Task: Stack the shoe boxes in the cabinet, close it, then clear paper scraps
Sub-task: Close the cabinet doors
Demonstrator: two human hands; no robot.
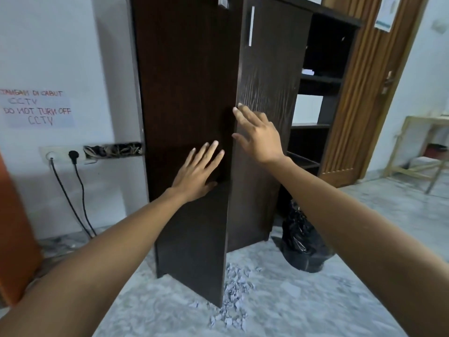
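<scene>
From the head camera, you are at the closing step: your left hand lies flat and open, fingers spread, against the left door panel of the tall dark-brown wooden cabinet, and your right hand is just as open, its fingertips at the inner edge of the right door panel; neither grip holds anything. Between your two hands the door edges meet at an angle, with the right one seeming to stand a little proud, so I judge the cabinet not quite shut. The shoe boxes are out of sight, presumably behind the doors. Below your hands, at the foot of the cabinet, a scatter of torn pale grey-blue paper scraps lies on the marbled grey floor, and below and beyond your right hand a crumpled black plastic bag sits beside the cabinet's base. Next, press both doors flush with steady palm pressure, then crouch and gather the scraps; the bag looks a likely place for them.
</scene>
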